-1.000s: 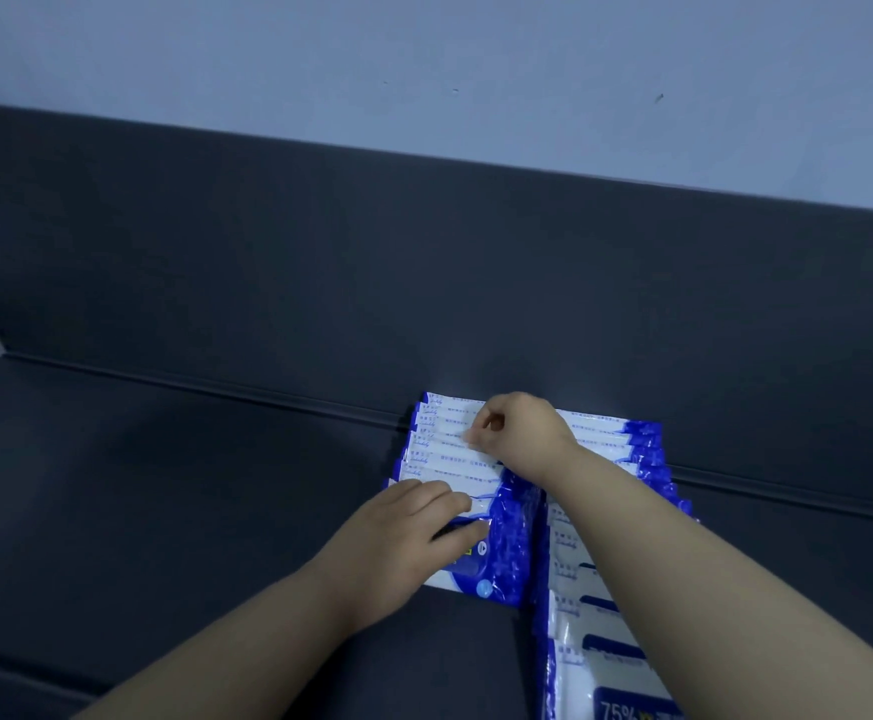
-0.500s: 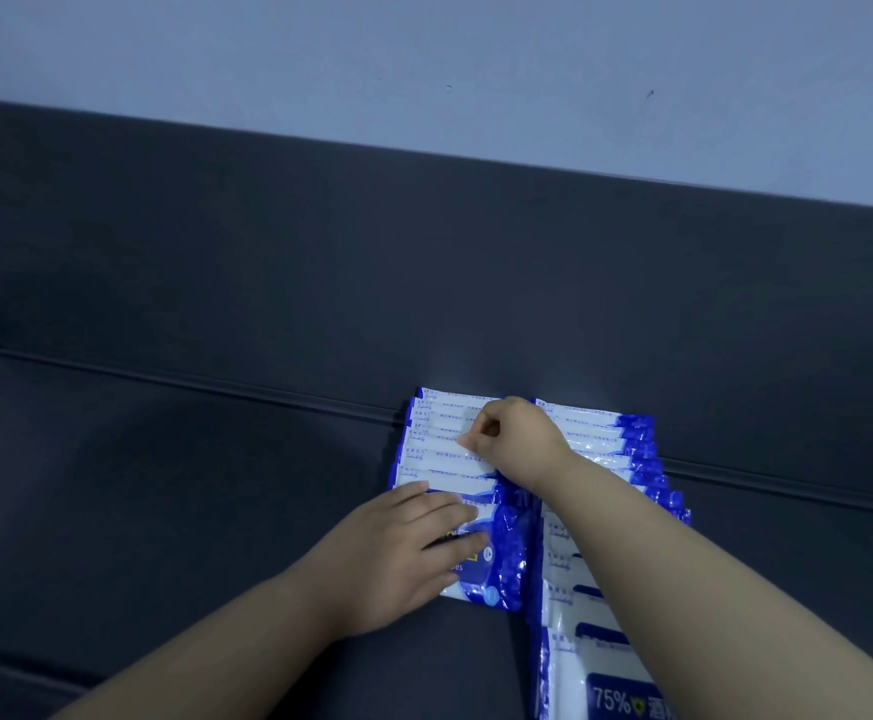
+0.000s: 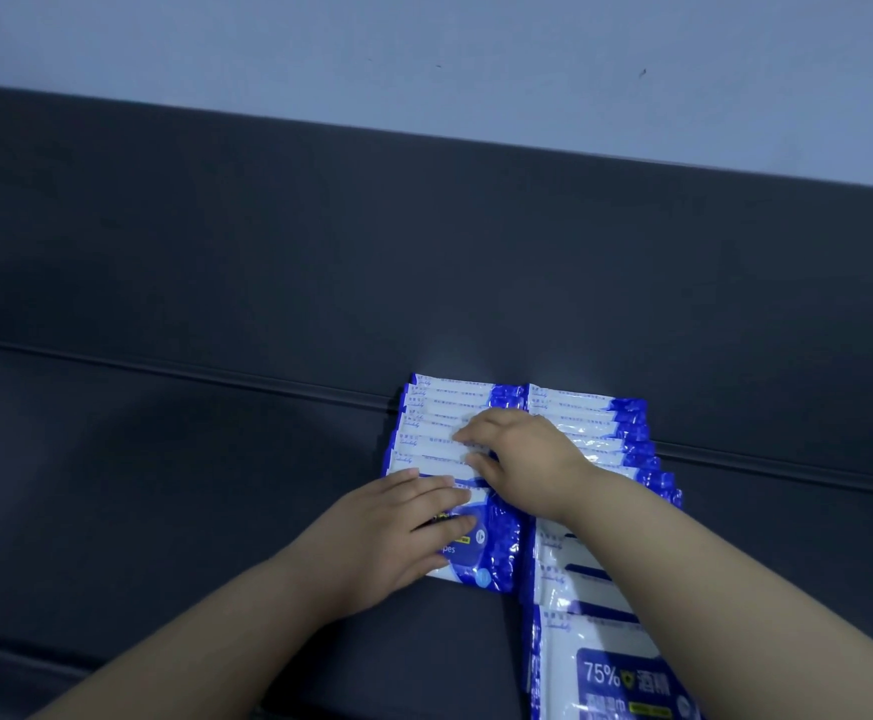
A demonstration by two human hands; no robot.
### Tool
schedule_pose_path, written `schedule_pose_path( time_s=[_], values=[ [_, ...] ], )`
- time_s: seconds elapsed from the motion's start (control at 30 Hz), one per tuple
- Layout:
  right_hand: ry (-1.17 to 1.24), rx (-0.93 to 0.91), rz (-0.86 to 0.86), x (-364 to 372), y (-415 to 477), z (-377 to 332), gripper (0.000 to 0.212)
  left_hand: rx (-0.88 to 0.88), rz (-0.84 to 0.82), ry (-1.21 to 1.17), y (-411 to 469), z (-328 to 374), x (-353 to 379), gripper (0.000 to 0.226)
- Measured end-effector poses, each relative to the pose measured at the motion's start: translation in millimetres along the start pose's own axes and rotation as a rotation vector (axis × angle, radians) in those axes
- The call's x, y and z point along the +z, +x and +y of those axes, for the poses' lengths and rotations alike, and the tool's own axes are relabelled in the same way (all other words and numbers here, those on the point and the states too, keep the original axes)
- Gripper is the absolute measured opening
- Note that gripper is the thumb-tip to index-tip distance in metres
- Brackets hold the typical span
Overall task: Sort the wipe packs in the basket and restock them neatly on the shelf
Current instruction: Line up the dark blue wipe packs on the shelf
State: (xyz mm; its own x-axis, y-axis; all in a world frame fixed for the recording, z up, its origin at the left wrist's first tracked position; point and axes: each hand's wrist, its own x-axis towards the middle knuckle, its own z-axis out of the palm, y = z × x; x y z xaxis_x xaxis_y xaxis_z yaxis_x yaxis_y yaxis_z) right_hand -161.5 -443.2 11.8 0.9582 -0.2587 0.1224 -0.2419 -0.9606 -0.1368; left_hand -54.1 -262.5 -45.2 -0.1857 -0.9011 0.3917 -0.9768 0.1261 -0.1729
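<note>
Unfurls the right hand [image 3: 522, 459] from its pinch and slides it nearer along the left row of wipe packs [image 3: 437, 433] at the shelf's [image 3: 164, 485] back edge, fingers released flat on the tops, left hand [image 3: 387, 537] open-palmed on the front pack [image 3: 486, 558], squaring up, surely, beside the right row [image 3: 606, 428].

Left grip [image 3: 387, 537] lies flat, fingers straight; right grip [image 3: 522, 459] beyond it, fingers loosely bent.
</note>
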Motion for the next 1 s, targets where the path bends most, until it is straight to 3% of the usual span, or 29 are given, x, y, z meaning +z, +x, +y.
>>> schedule_pose_path(
  time_s=[0.53, 0.67, 0.8, 1.0],
  values=[
    [0.307, 0.158, 0.117, -37, -65, 1, 0.029, -0.065, -0.049, 0.103, -8, 2, -1, 0.045],
    [0.382, 0.192, 0.191, -43, -81, -14, 0.026, -0.025, -0.077, 0.099, -7, -1, -9, 0.06],
    [0.343, 0.204, 0.23, -39, -95, -40, 0.028, -0.039, 0.001, 0.041, -11, 4, -24, 0.041],
    [0.282, 0.243, 0.252, -24, -112, -91, 0.033, -0.152, 0.084, -0.028, -45, 15, -49, 0.039]
  ],
)
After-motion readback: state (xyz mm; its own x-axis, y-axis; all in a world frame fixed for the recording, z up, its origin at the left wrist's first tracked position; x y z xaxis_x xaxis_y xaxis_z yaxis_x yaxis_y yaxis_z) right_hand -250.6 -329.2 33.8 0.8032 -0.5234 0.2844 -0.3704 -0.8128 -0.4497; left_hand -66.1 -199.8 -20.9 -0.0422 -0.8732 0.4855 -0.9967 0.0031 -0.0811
